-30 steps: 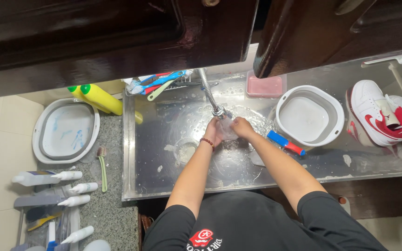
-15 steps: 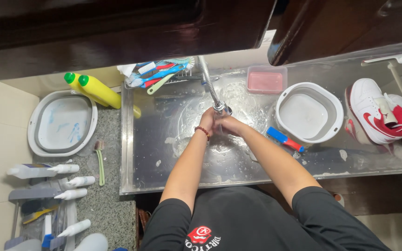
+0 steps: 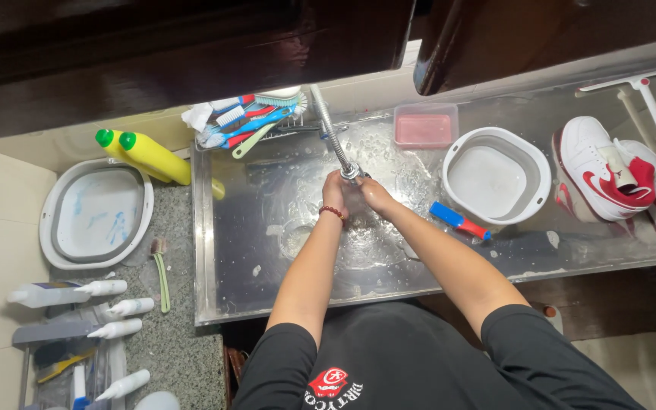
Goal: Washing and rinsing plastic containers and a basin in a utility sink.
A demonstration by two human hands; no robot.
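Note:
My left hand (image 3: 334,188), with a red bead bracelet on the wrist, and my right hand (image 3: 376,196) are close together under the head of a flexible metal faucet (image 3: 335,144). They are over the wet steel sink (image 3: 282,250). The left fingers reach up beside the faucet head and the right hand is just to its right. I see nothing held in either hand. A blue and red brush (image 3: 458,220) lies in the sink right of my right forearm.
A white basin (image 3: 525,156) and a pink box (image 3: 425,127) stand at the sink's right, with red and white sneakers (image 3: 609,171) and a squeegee (image 3: 651,106) beyond. Brushes (image 3: 248,121), yellow bottles (image 3: 149,156), another basin (image 3: 55,228) and spray bottles (image 3: 108,307) are at left.
Both hands stay joined under the faucet and have shifted slightly left and up toward its head. The view has tilted a little.

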